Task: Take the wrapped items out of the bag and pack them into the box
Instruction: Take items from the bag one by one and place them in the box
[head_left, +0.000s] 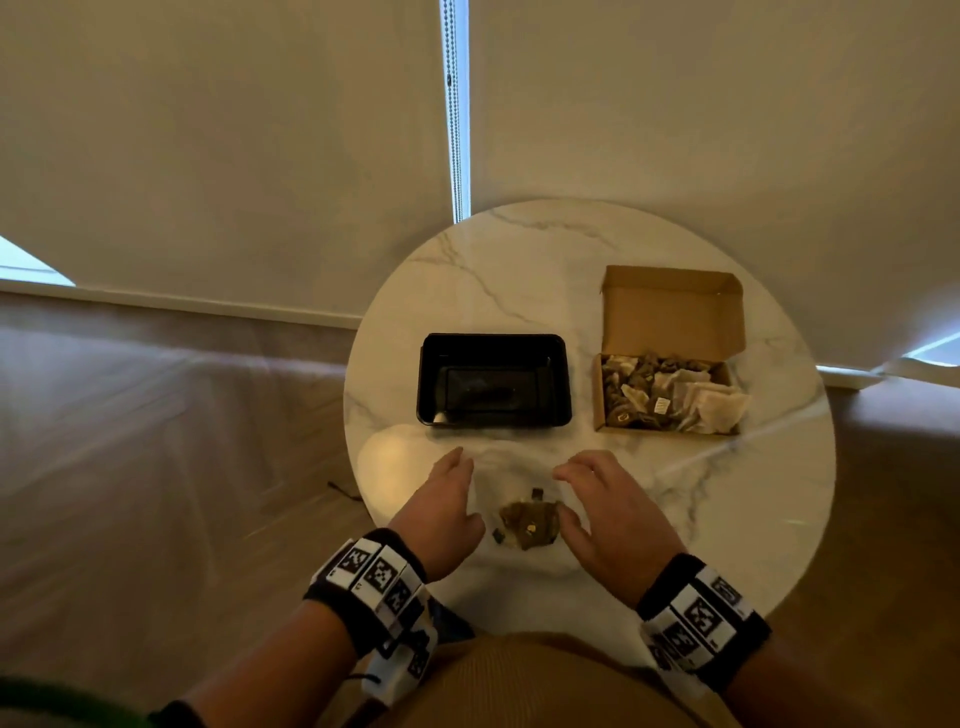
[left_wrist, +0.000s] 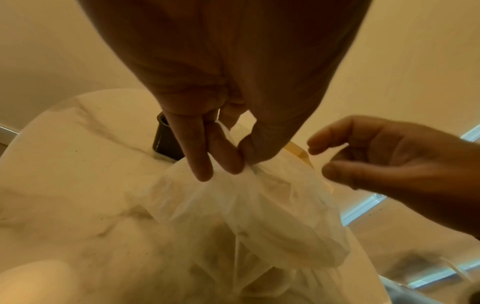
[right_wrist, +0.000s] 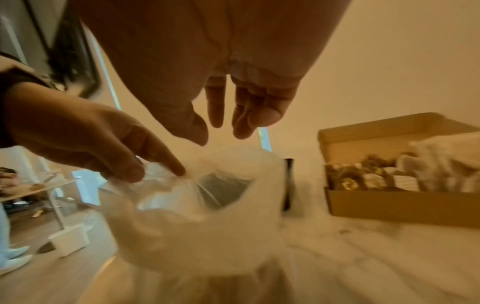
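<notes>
Left hand (left_wrist: 221, 98) pinching bag (left_wrist: 259, 216); no legible writing.

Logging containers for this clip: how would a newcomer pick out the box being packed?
On the round marble table, look at the far right. The cardboard box stands there with its lid flipped up, already holding wrapped items. The black tray to its left is plastic, lidless and empty.

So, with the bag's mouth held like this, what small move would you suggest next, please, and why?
Probably bring the right hand down to pinch the free rim. The left hand already pinches the bag, the right hangs open above it, and wrapped items remain inside.
</notes>
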